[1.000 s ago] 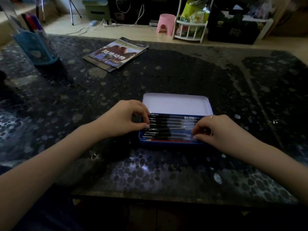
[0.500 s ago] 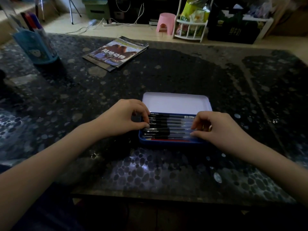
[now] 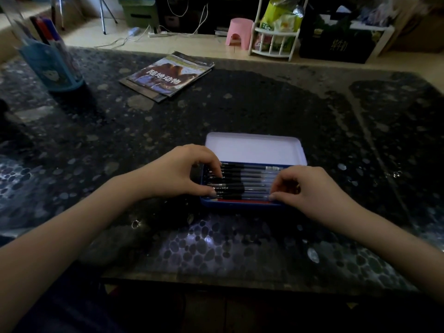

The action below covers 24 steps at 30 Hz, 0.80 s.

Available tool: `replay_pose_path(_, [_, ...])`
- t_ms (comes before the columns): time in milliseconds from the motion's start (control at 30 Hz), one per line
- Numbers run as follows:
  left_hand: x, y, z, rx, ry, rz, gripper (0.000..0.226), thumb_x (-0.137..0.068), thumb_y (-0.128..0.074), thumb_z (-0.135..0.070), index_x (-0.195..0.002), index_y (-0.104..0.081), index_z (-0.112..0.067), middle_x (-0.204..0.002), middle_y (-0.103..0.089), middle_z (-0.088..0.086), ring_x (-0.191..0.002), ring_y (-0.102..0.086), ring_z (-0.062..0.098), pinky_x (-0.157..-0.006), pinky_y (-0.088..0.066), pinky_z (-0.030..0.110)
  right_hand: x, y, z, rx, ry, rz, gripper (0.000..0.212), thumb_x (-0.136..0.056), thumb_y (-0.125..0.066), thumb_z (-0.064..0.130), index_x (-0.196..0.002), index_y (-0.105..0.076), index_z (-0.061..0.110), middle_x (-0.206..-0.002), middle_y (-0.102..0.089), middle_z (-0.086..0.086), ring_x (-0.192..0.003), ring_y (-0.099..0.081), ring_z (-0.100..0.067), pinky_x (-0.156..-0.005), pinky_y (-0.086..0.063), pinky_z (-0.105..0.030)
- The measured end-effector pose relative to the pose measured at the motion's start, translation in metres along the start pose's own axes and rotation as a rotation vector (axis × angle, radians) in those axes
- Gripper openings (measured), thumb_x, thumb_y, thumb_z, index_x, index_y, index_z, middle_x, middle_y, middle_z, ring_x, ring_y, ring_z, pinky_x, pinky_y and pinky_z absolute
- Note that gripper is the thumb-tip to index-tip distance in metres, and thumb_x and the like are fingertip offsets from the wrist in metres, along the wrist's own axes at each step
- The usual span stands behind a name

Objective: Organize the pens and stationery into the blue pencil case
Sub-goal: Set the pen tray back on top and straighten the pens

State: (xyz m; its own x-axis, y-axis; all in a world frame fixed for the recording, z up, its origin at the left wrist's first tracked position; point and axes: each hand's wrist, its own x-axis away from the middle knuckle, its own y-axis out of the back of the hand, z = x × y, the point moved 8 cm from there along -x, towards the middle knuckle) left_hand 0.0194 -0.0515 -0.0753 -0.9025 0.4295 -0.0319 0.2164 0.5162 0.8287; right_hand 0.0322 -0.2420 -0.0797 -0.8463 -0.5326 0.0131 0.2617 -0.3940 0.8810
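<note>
Both hands are pressing curled fingertips on the row of black pens (image 3: 242, 182) — left hand (image 3: 182, 173), right hand (image 3: 302, 187) — lying inside the open blue tin pencil case (image 3: 240, 205) on the dark speckled table (image 3: 240, 104)

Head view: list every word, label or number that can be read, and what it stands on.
"陆地动物": cover of the top book on the table.
Green bag on the white rack: print blurred.
Black box: gold characters, unreadable.
Pens in the blue pencil case: print too small.

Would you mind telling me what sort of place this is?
Probably a home living room: a low dark table, a pink plastic stool on the tiled floor, and a white snack rack behind it.
</note>
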Motion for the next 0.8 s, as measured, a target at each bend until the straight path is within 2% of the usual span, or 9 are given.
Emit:
replay_pose_path(100, [0.001, -0.002, -0.003, -0.014, -0.025, 0.028, 0.021, -0.071, -0.078, -0.030, -0.091, -0.072, -0.035, -0.114, -0.059, -0.015, -0.108, -0.051, 0.000, -0.100, -0.039, 0.025, 0.000, 0.003, 0.002, -0.009, 0.026, 0.000, 0.010, -0.076, -0.074, 0.026, -0.073, -0.064, 0.027, -0.071, -0.061, 0.013, -0.072, -0.057, 0.000, -0.065, -0.042, -0.008])
replay_pose_path(300, [0.003, -0.001, -0.005, -0.059, -0.074, 0.006, 0.017, -0.074, -0.075, -0.030, -0.090, -0.075, -0.034, -0.111, -0.061, -0.012, -0.106, -0.053, 0.005, -0.095, -0.046, 0.034, 0.002, 0.003, 0.013, 0.050, 0.133, -0.050, 0.004, -0.079, -0.071, 0.024, -0.080, -0.067, 0.022, -0.077, -0.061, 0.009, -0.073, -0.055, -0.002, -0.065, -0.043, -0.014])
replay_pose_path(433, [0.003, -0.001, -0.004, -0.088, -0.083, 0.013, 0.015, -0.075, -0.073, -0.034, -0.090, -0.075, -0.034, -0.115, -0.063, -0.009, -0.107, -0.051, 0.004, -0.096, -0.045, 0.036, -0.001, -0.001, 0.016, 0.052, 0.158, -0.053, 0.005, -0.080, -0.070, 0.023, -0.079, -0.069, 0.019, -0.076, -0.061, 0.011, -0.070, -0.054, -0.003, -0.065, -0.040, -0.009])
replay_pose_path(533, [0.004, -0.001, -0.004, -0.097, -0.082, 0.025, 0.016, -0.075, -0.071, -0.037, -0.090, -0.075, -0.034, -0.116, -0.063, -0.008, -0.108, -0.050, 0.004, -0.096, -0.045, 0.035, -0.002, 0.000, 0.015, 0.052, 0.165, -0.079, 0.003, -0.082, -0.069, 0.021, -0.084, -0.070, 0.019, -0.079, -0.062, 0.010, -0.075, -0.056, -0.003, -0.069, -0.040, -0.009])
replay_pose_path(567, [0.004, -0.001, -0.004, -0.098, -0.081, 0.025, 0.016, -0.075, -0.071, -0.038, -0.089, -0.075, -0.034, -0.116, -0.062, -0.009, -0.108, -0.050, 0.004, -0.096, -0.045, 0.035, -0.002, 0.001, 0.014, 0.062, 0.160, -0.100, 0.004, -0.082, -0.069, 0.019, -0.086, -0.070, 0.020, -0.081, -0.063, 0.009, -0.077, -0.056, -0.004, -0.071, -0.040, -0.010])
replay_pose_path(700, [0.004, 0.000, -0.003, -0.119, -0.081, 0.012, 0.014, -0.075, -0.073, -0.035, -0.087, -0.077, -0.029, -0.116, -0.062, -0.008, -0.107, -0.050, 0.005, -0.096, -0.044, 0.035, -0.002, 0.007, 0.006, 0.149, 0.122, -0.144, 0.004, -0.084, -0.067, 0.019, -0.087, -0.067, 0.021, -0.083, -0.062, 0.006, -0.082, -0.055, -0.011, -0.077, -0.048, -0.027])
replay_pose_path(800, [0.004, 0.001, -0.003, -0.137, -0.081, 0.015, 0.014, -0.076, -0.072, -0.035, -0.086, -0.078, -0.027, -0.118, -0.062, -0.008, -0.108, -0.048, 0.004, -0.098, -0.043, 0.033, -0.003, 0.005, 0.001, 0.169, 0.082, -0.091, 0.003, -0.084, -0.066, 0.022, -0.086, -0.065, 0.023, -0.084, -0.061, 0.007, -0.084, -0.055, -0.011, -0.079, -0.049, -0.030])
